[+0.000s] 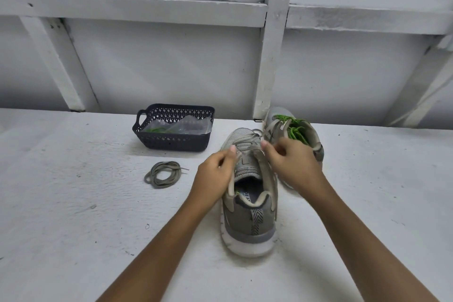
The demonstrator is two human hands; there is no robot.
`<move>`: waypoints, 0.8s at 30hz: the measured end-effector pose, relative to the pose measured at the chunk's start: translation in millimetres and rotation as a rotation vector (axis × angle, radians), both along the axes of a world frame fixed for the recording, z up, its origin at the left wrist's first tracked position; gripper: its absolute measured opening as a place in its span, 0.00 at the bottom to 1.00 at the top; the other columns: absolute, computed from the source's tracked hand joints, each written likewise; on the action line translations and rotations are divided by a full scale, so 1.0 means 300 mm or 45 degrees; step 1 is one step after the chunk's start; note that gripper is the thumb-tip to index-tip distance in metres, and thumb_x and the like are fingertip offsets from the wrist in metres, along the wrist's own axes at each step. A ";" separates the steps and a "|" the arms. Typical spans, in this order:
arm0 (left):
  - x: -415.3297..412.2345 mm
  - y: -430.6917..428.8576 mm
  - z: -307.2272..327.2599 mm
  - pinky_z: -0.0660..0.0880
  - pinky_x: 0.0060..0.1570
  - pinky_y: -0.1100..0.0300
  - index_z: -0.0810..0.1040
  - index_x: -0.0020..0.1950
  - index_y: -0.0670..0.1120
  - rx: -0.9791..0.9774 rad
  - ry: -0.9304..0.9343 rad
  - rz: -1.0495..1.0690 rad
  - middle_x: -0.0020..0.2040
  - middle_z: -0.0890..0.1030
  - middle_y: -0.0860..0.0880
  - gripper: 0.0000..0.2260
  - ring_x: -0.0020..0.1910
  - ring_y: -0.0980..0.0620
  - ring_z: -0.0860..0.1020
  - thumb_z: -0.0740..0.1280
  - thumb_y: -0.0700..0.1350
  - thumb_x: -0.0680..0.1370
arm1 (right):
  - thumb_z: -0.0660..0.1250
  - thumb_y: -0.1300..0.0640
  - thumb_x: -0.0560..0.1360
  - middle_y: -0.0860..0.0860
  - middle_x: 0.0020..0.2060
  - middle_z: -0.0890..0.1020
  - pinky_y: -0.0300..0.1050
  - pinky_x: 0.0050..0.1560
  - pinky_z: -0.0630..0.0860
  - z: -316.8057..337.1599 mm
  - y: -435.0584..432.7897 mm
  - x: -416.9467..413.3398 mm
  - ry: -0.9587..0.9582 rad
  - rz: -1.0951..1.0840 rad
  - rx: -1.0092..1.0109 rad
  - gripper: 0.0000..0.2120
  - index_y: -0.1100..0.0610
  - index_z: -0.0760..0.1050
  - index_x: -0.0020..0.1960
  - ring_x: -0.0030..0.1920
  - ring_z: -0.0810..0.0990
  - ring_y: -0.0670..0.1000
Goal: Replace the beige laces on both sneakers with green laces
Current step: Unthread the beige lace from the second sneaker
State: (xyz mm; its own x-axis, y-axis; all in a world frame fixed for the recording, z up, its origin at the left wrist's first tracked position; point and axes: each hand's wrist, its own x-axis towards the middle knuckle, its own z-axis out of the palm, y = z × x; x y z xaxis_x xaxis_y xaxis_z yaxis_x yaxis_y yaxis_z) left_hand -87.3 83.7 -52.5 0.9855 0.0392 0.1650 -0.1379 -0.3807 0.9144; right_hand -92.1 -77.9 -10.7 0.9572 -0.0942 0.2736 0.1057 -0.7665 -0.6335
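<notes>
At centre left of the frame a loose coil of beige shoelace [163, 174] lies on the white painted desk [73, 228]. Just above it stands a dark perforated plastic basket [171, 141] holding a clear plastic bag [196, 127] and a bundle of green laces [157, 130]. Right of the coil, the left hand [213, 179] has its grip narrow, thumb and fingers pinching a strand of the threaded beige lace [247, 140] at the left side of the near grey mesh sneaker [252, 225]. This sneaker stands upright at centre, heel toward the bottom of the frame. The right hand [294, 164] sits at the sneaker's right side, fingers curled, its grip closed on the same lace near the upper eyelets. Behind that hand, at centre right, the second grey sneaker [274, 125] carries a bright green lace [296, 130], with loose ends piled at its opening.
</notes>
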 end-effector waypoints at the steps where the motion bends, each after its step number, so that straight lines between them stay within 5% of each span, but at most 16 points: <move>1: 0.021 0.005 0.008 0.69 0.46 0.64 0.81 0.51 0.50 0.025 0.014 0.016 0.49 0.82 0.52 0.14 0.48 0.57 0.76 0.58 0.54 0.81 | 0.64 0.41 0.75 0.47 0.31 0.76 0.37 0.29 0.63 -0.014 0.006 -0.020 0.008 0.010 0.000 0.18 0.55 0.72 0.37 0.33 0.73 0.42; 7: 0.177 0.022 0.046 0.70 0.56 0.61 0.76 0.65 0.43 0.491 0.113 -0.047 0.61 0.79 0.45 0.15 0.59 0.48 0.77 0.63 0.44 0.79 | 0.72 0.51 0.72 0.41 0.39 0.71 0.28 0.33 0.66 -0.074 0.036 -0.046 0.054 0.013 0.239 0.18 0.54 0.63 0.52 0.37 0.71 0.38; 12: 0.248 0.012 0.047 0.73 0.43 0.60 0.82 0.51 0.43 0.595 0.030 -0.092 0.49 0.83 0.44 0.07 0.41 0.50 0.78 0.66 0.42 0.77 | 0.69 0.55 0.74 0.46 0.49 0.77 0.31 0.43 0.68 -0.103 0.054 -0.040 0.118 -0.013 0.473 0.19 0.56 0.66 0.61 0.48 0.75 0.46; 16: 0.280 0.002 0.054 0.68 0.43 0.59 0.79 0.49 0.41 0.759 -0.046 -0.085 0.50 0.81 0.44 0.07 0.47 0.48 0.77 0.62 0.41 0.79 | 0.64 0.55 0.76 0.54 0.60 0.79 0.43 0.55 0.70 -0.112 0.058 -0.034 0.146 -0.012 0.360 0.20 0.58 0.71 0.67 0.59 0.76 0.53; 21: 0.298 0.017 0.070 0.70 0.44 0.61 0.79 0.55 0.42 0.756 -0.019 -0.227 0.52 0.81 0.47 0.10 0.44 0.52 0.75 0.63 0.43 0.77 | 0.63 0.54 0.77 0.54 0.64 0.76 0.43 0.58 0.68 -0.116 0.057 -0.031 0.154 -0.010 0.342 0.24 0.57 0.67 0.71 0.64 0.73 0.54; 24: 0.295 0.023 0.062 0.71 0.43 0.60 0.79 0.46 0.45 0.774 -0.044 -0.243 0.48 0.82 0.48 0.04 0.45 0.51 0.77 0.66 0.44 0.77 | 0.65 0.55 0.76 0.52 0.65 0.76 0.40 0.56 0.67 -0.117 0.058 -0.033 0.137 -0.031 0.424 0.26 0.56 0.65 0.72 0.64 0.73 0.53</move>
State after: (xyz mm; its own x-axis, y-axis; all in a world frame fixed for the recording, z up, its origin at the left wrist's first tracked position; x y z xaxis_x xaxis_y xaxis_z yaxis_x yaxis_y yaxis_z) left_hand 1.1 90.5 -33.9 0.9596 -0.2472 0.1341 -0.2800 -0.7959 0.5368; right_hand -102.1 -60.4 -45.8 0.9753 -0.1846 0.1213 0.0085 -0.5172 -0.8558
